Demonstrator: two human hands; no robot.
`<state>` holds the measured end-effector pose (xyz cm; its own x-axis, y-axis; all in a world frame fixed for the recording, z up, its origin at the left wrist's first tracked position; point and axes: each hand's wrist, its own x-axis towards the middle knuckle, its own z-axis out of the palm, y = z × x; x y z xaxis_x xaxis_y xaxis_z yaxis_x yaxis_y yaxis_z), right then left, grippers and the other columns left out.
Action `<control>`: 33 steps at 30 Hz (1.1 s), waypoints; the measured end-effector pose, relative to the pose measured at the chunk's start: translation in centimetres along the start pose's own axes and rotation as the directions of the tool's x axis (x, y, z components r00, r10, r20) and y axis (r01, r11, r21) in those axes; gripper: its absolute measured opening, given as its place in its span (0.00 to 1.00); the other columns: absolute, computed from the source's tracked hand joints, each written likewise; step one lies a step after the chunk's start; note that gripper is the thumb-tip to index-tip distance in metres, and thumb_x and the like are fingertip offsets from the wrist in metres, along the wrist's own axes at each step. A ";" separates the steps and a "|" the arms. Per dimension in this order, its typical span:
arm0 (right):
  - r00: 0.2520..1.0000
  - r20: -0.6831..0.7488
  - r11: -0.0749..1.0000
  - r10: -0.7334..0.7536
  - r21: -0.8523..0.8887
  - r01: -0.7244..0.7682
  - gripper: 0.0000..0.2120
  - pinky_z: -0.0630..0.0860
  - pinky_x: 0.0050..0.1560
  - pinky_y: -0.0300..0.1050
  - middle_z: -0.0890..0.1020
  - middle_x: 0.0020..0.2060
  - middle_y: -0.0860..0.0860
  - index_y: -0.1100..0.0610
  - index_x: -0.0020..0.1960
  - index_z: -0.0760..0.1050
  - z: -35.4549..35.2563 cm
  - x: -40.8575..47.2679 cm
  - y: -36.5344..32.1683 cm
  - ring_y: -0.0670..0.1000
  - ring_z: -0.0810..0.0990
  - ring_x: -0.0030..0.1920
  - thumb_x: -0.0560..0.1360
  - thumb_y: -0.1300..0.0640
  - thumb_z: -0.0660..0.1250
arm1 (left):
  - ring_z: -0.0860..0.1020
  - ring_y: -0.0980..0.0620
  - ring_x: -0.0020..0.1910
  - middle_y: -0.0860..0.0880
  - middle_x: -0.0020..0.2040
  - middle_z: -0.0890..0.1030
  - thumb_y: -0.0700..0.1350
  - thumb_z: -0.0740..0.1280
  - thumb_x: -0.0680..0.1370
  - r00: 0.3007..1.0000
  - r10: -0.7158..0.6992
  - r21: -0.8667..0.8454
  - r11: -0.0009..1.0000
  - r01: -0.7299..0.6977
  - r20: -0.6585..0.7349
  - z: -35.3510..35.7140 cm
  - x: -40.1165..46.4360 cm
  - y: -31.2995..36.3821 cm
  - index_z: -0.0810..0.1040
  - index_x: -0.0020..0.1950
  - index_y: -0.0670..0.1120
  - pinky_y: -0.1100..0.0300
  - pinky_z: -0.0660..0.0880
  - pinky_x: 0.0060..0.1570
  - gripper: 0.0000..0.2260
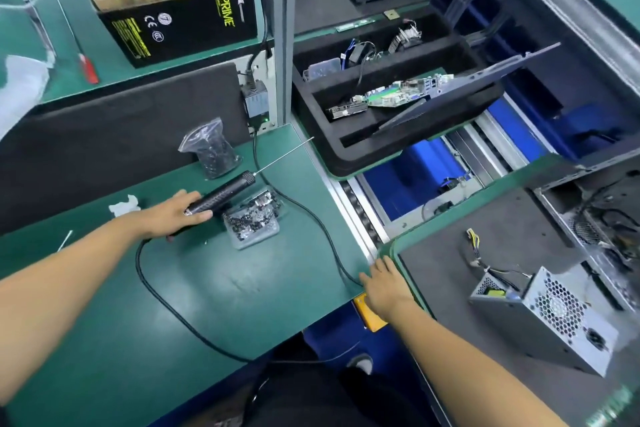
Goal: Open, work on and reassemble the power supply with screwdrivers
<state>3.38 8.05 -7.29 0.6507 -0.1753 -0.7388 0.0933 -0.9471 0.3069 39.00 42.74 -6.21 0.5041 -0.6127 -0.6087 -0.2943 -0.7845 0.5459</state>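
Observation:
The grey metal power supply [550, 319] stands on a dark mat at the right, its honeycomb fan grille facing me and its cable bundle [485, 260] trailing behind. My left hand [173, 215] grips the black handle of a corded electric screwdriver [225, 192] lying on the green bench, its long thin bit pointing up and right. My right hand [384, 284] rests flat with straight fingers on the corner of the green bench, beside the screwdriver's black cord [311, 218].
A clear box of screws [252, 222] lies by the screwdriver, a bag of screws [211, 149] behind it. A red-handled screwdriver [85, 59] lies at upper left near a black carton [180, 21]. A black tray [381, 87] holds circuit boards. An open computer case [602, 218] stands at right.

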 end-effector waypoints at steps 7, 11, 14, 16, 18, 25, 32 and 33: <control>1.000 0.005 0.893 -0.029 0.449 0.024 0.05 0.72 0.40 0.48 0.83 0.48 0.56 0.56 0.47 0.72 -1.7 -1.2 -1.4 0.59 0.82 0.46 0.79 0.59 0.59 | 0.71 0.45 0.52 0.47 0.57 0.67 0.65 0.65 0.77 0.996 -0.081 -0.038 0.996 0.082 0.033 0.0 1.2 -1.4 0.71 0.59 0.52 0.51 0.83 0.32 0.19; 0.996 0.059 0.627 -0.065 0.779 -0.005 0.12 0.68 0.41 0.50 0.76 0.38 0.55 0.54 0.38 0.65 -2.9 -1.3 -2.8 0.58 0.71 0.39 0.80 0.58 0.54 | 0.72 0.53 0.47 0.51 0.52 0.67 0.64 0.65 0.77 0.997 -0.075 -0.050 0.996 0.076 0.031 0.0 2.3 -2.4 0.70 0.58 0.50 0.51 0.83 0.32 0.20; 0.991 0.047 0.395 -0.123 0.919 0.005 0.16 0.69 0.39 0.46 0.72 0.34 0.50 0.52 0.35 0.65 -3.5 -1.0 -5.0 0.52 0.69 0.36 0.82 0.60 0.54 | 0.70 0.56 0.46 0.52 0.52 0.66 0.62 0.65 0.80 0.999 -0.044 -0.025 0.999 0.044 0.015 -0.2 3.3 -3.3 0.70 0.58 0.49 0.53 0.82 0.31 0.18; 0.994 0.061 0.256 -0.095 0.966 -0.034 0.18 0.65 0.33 0.31 0.70 0.32 0.44 0.49 0.35 0.64 -3.9 -0.9 -6.9 0.43 0.67 0.34 0.83 0.61 0.54 | 0.73 0.49 0.49 0.47 0.51 0.67 0.64 0.65 0.77 1.000 -0.023 -0.010 1.000 0.023 -0.008 -0.4 3.7 -3.5 0.72 0.54 0.51 0.55 0.80 0.32 0.18; 0.993 0.086 0.163 -0.077 0.984 -0.072 0.19 0.64 0.33 0.26 0.68 0.33 0.40 0.47 0.36 0.63 -4.2 -0.6 -8.7 0.37 0.65 0.34 0.83 0.62 0.54 | 0.74 0.45 0.50 0.46 0.50 0.67 0.67 0.64 0.74 1.000 -0.004 -0.001 1.000 0.004 -0.030 -0.6 4.1 -3.9 0.71 0.52 0.54 0.57 0.79 0.44 0.19; 0.961 0.216 0.179 -0.175 0.966 -0.185 0.08 0.68 0.40 0.44 0.73 0.44 0.55 0.63 0.53 0.72 -5.1 1.2 -13.3 0.52 0.71 0.41 0.82 0.64 0.54 | 0.73 0.45 0.50 0.46 0.49 0.68 0.65 0.65 0.74 0.997 -0.022 -0.024 1.000 0.020 -0.077 -0.6 5.8 -6.3 0.73 0.54 0.53 0.54 0.70 0.49 0.18; 0.967 0.191 0.317 -0.167 0.939 -0.130 0.03 0.77 0.51 0.55 0.72 0.52 0.59 0.57 0.55 0.61 -5.8 1.9 -14.9 0.62 0.80 0.52 0.83 0.60 0.55 | 0.70 0.43 0.59 0.46 0.56 0.72 0.51 0.74 0.78 0.989 -0.006 0.027 1.000 0.010 -0.150 0.4 6.7 -7.1 0.71 0.64 0.54 0.48 0.67 0.61 0.18; 0.972 0.174 0.318 -0.158 0.941 -0.117 0.05 0.77 0.52 0.56 0.72 0.52 0.59 0.57 0.56 0.60 -5.7 2.0 -14.9 0.60 0.78 0.50 0.82 0.60 0.56 | 0.70 0.42 0.59 0.45 0.55 0.71 0.50 0.75 0.77 0.987 -0.018 0.035 0.999 0.024 -0.162 0.6 6.7 -7.1 0.72 0.65 0.52 0.48 0.67 0.61 0.20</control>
<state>7.52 23.30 -9.90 0.4863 -0.0674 -0.8712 -0.7554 -0.5334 -0.3805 43.98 44.15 -14.57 0.6341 -0.5750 -0.5170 -0.3108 -0.8018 0.5105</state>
